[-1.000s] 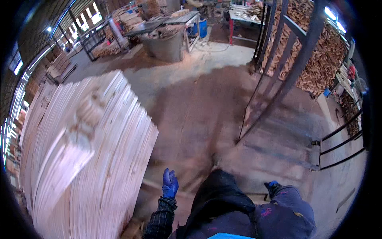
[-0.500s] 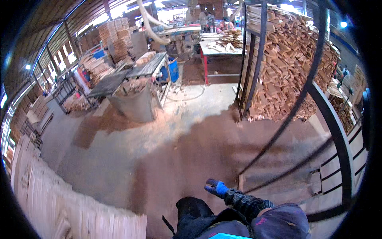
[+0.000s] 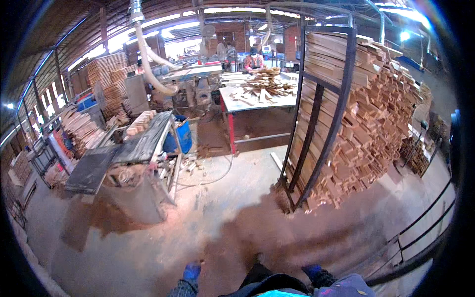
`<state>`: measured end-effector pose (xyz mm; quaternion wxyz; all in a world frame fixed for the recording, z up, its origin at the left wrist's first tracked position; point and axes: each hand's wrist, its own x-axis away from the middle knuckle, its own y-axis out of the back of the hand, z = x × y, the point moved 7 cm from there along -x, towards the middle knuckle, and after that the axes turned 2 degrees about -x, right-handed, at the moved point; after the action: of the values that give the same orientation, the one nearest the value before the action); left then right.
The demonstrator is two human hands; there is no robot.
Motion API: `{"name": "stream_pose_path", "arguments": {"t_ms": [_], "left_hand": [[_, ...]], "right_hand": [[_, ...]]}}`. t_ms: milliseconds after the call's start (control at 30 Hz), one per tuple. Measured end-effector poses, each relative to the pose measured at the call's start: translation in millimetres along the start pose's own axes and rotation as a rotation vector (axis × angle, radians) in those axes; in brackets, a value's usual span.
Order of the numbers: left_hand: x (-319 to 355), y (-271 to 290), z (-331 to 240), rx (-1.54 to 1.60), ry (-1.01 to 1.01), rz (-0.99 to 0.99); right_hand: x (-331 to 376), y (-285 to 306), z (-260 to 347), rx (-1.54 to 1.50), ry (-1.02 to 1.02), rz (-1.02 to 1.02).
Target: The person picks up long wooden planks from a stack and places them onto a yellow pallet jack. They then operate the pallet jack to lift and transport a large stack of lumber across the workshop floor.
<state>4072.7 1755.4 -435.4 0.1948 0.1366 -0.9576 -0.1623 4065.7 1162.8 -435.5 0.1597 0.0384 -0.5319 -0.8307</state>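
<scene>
L hand [image 3: 192, 271] & R hand [image 3: 311, 270] hung low, couldn't tell fingers' state; sticks [image 3: 269, 85] sat nr far edge of bench [image 3: 237, 101], prob. within worker's [image 3: 254, 63] reach

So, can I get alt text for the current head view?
Gloved left hand and right hand hang low above a workshop floor. Ahead, a wood pile stands beside a metal frame, with a white table further back.

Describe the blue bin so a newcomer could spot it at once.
Find the dark-topped workbench left of centre. The blue bin sits by its right end, left of the pale-topped, red-legged table. Its vivid blue sets it apart from both.
</scene>
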Motion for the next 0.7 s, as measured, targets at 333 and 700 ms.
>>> {"name": "stream_pose_path", "arguments": {"t_ms": [333,700], "left_hand": [[-201.9,-221.7,-354.2,0.647,0.069,0.61],[-444.1,-283.8,-575.8,0.619,-0.407,1.068]], "right_hand": [[-348.9,42.5,-35.3,-1.095,-0.364,0.285],[-765.6,209.8,122.0,-1.782,-0.117,0.006]]}}
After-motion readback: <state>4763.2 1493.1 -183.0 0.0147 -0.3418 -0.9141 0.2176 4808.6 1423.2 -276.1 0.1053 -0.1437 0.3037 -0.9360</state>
